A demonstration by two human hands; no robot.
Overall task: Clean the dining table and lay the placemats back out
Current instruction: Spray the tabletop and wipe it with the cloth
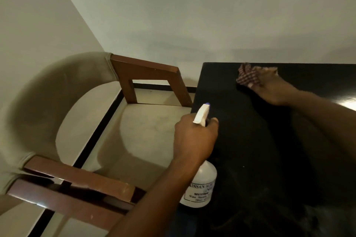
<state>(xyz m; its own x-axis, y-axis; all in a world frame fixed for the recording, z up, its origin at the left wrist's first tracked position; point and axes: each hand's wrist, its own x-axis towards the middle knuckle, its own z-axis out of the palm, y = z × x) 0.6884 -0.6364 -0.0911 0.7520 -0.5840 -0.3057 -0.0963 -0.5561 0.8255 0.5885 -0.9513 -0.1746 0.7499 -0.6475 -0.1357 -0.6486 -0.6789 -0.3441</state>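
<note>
A black dining table fills the right half of the head view. My left hand grips the neck of a white spray bottle, which stands on the table near its left edge, nozzle pointing up and away. My right hand presses a red checked cloth onto the table near its far left corner. The cloth is bunched under my fingers. No placemat is in view.
A wooden chair with a beige cushioned seat and curved back stands at the left, tight against the table's left edge. A pale wall rises behind the table. Light floor with a black border strip shows under the chair.
</note>
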